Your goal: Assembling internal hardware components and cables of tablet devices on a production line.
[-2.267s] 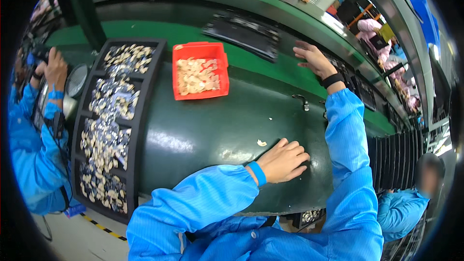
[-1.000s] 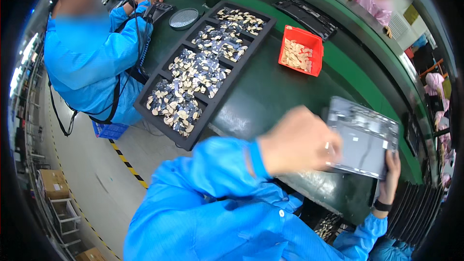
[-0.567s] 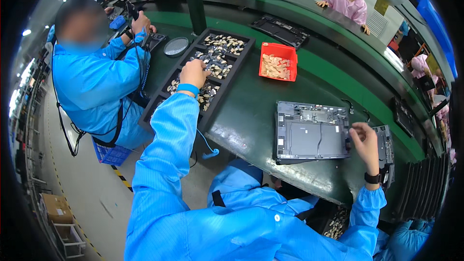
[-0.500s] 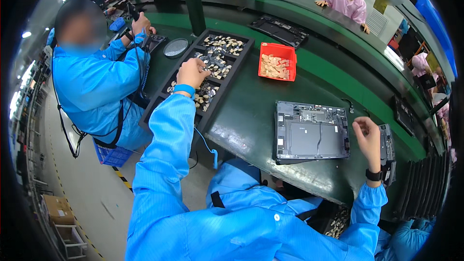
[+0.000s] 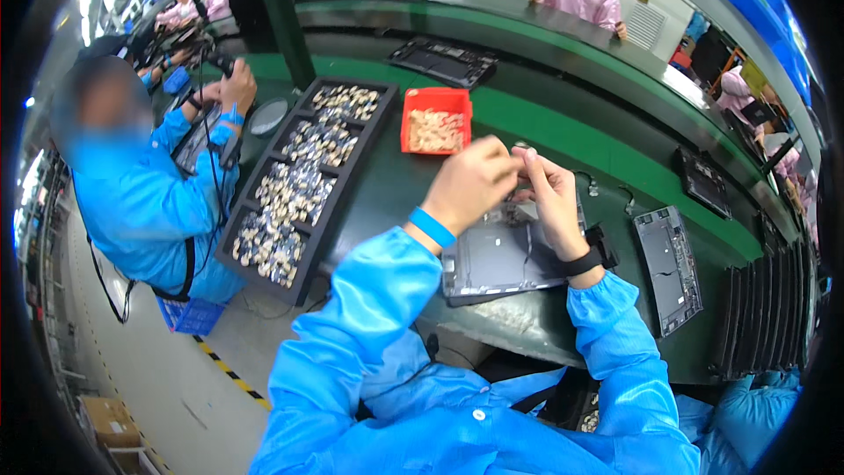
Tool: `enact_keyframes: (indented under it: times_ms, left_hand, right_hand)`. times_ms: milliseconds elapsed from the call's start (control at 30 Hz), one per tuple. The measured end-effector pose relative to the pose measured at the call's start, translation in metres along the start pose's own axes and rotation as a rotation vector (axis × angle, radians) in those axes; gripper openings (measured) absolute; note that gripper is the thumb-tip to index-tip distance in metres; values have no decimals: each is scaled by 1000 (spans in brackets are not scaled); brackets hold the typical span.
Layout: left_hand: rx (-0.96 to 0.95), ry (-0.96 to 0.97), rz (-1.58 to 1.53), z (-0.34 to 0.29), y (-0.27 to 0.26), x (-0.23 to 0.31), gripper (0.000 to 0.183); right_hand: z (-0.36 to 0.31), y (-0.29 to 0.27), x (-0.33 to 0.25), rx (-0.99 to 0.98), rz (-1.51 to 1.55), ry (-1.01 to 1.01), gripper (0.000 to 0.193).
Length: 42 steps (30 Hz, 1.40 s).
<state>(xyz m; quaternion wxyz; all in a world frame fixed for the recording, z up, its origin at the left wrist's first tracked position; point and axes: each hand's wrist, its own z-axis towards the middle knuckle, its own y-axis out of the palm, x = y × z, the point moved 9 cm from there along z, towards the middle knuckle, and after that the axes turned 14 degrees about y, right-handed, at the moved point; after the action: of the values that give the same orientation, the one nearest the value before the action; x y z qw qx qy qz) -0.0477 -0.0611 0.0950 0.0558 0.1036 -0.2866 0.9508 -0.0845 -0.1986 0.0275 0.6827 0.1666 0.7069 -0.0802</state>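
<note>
My left hand (image 5: 473, 178) and my right hand (image 5: 554, 200) meet above an opened laptop base (image 5: 492, 259) on the green bench. The fingertips of both are pinched together. A small dark piece shows at the fingertips, too small and blurred to name. My hands cover the upper part of the laptop base. To the left lies a long black compartment tray (image 5: 331, 222) full of small dark and cream-coloured pieces. Beyond my left hand stands a red bin (image 5: 453, 99) with pale, flat scraps inside.
Another laptop base (image 5: 665, 268) lies to the right, beside a row of black slotted holders (image 5: 758, 321). More laptop units lie at the back (image 5: 444, 62) and far right (image 5: 703, 183). A co-worker in blue (image 5: 145, 202) sits on the left. A green post (image 5: 283, 18) rises behind the tray.
My left hand has left the black tray and come right, over the laptop base. My right hand has moved left to meet it. The view has shifted, and the right-hand laptop base shows more fully.
</note>
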Motion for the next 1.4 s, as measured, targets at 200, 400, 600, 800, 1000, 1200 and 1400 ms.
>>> enact_keyframes:
  times_ms: [200,400,600,800,1000,1200,1400]
  left_hand:
    - [-4,43,-263,18,60,-18,24]
    - [251,-329,-507,15,78,-77,25]
    - [167,-512,-689,5,98,-88,24]
    - [118,-580,-853,-14,112,-94,21]
    - [165,-459,-684,-2,83,-85,16]
    - [144,-234,-398,10,64,-70,7]
    - [168,-329,-236,11,37,-94,10]
  right_hand:
    - [21,-60,13,167,106,-88,32]
    - [27,-67,14,199,74,-48,25]
    - [26,-62,15,152,-33,19,32]
    - [24,-56,14,125,-79,19,28]
    - [18,-52,15,144,-120,6,23]
    - [16,-48,11,125,-71,-16,24]
    - [18,-45,17,43,82,139,27]
